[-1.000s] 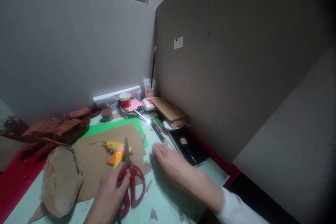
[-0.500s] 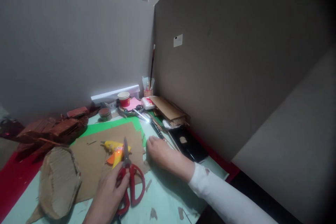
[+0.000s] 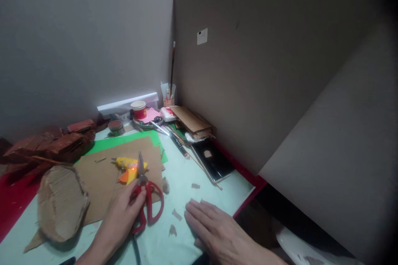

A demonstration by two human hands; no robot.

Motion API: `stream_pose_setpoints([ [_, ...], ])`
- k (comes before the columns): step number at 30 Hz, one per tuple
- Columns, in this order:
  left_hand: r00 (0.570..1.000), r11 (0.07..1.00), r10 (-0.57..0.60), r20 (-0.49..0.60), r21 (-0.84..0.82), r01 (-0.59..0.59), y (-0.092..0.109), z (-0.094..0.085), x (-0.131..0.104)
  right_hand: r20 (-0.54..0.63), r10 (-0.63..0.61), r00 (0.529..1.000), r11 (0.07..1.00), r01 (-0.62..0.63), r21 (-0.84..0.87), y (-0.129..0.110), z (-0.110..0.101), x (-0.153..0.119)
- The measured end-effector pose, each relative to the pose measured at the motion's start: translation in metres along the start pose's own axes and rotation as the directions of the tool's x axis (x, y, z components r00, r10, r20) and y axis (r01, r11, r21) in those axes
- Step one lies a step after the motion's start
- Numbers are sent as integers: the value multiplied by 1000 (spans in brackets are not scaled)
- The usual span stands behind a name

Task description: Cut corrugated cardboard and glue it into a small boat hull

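Observation:
My left hand (image 3: 124, 211) is closed on the red-handled scissors (image 3: 151, 201), whose blades point away from me, close beside a yellow glue gun (image 3: 132, 167). The glue gun lies on a brown cardboard sheet (image 3: 93, 182). Palm down over the pale green table covering, my right hand (image 3: 217, 230) has its fingers stretched out and holds nothing. Small cardboard scraps (image 3: 176, 215) lie between my two hands. At the left is a rounded cardboard piece (image 3: 62, 203) with a raised edge.
Reddish-brown painted cardboard pieces (image 3: 52, 145) are piled at the back left. Behind the sheet are a red and white cup (image 3: 139, 109) and a jar (image 3: 116, 127). A utility knife (image 3: 178, 145), a black tablet-like object (image 3: 213, 161) and stacked cardboard (image 3: 192, 122) lie to the right.
My right hand has moved back towards me from beside the knife, and its fingers are now stretched out. My left hand still holds the scissors. The view has shifted slightly.

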State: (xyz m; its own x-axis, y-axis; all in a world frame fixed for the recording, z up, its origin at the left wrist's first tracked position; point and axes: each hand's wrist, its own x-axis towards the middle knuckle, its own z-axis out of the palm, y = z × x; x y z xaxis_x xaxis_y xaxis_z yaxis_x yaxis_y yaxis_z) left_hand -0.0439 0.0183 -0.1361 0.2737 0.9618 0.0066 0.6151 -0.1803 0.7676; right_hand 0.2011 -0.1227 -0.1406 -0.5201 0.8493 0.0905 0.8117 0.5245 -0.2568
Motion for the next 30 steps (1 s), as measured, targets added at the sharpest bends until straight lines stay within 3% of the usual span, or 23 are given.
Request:
stream_pose_setpoints([
  [5, 1000, 1000, 0, 2, 25, 0, -2, 0, 1, -16, 10, 1000, 988, -8, 154, 12, -7, -14],
  [9, 1000, 999, 8, 6, 31, -9, -2, 2, 0, -170, -43, 984, 934, 100, 343, 20, -9, -25],
  [12, 1000, 999, 15, 3, 36, -15, 0, 1, 0, -243, 74, 967, 891, 45, 451, 18, -16, -34],
  [17, 1000, 999, 17, -24, 45, -16, 1, 1, 0, -128, 216, 968, 939, -170, 299, 16, -29, -9],
  [20, 998, 998, 30, -46, 48, -28, -1, 2, 0, -42, 279, 959, 943, -266, 202, 13, -19, 23],
  [23, 997, 998, 45, -65, 44, -42, -5, 3, 1, -23, 132, 991, 980, -127, 154, 5, 8, 45],
  [26, 997, 998, 48, -60, 37, -46, -9, 3, 2, -124, -99, 987, 995, 101, 7, -2, 36, 51],
  [28, 998, 998, 47, -51, 33, -46, -11, 3, 2, -218, -182, 959, 983, 176, -47, -2, 44, 44],
  [30, 997, 999, 43, -70, 13, -42, -11, 4, 0, -253, -197, 947, 977, 211, 30, 1, 39, 29],
])
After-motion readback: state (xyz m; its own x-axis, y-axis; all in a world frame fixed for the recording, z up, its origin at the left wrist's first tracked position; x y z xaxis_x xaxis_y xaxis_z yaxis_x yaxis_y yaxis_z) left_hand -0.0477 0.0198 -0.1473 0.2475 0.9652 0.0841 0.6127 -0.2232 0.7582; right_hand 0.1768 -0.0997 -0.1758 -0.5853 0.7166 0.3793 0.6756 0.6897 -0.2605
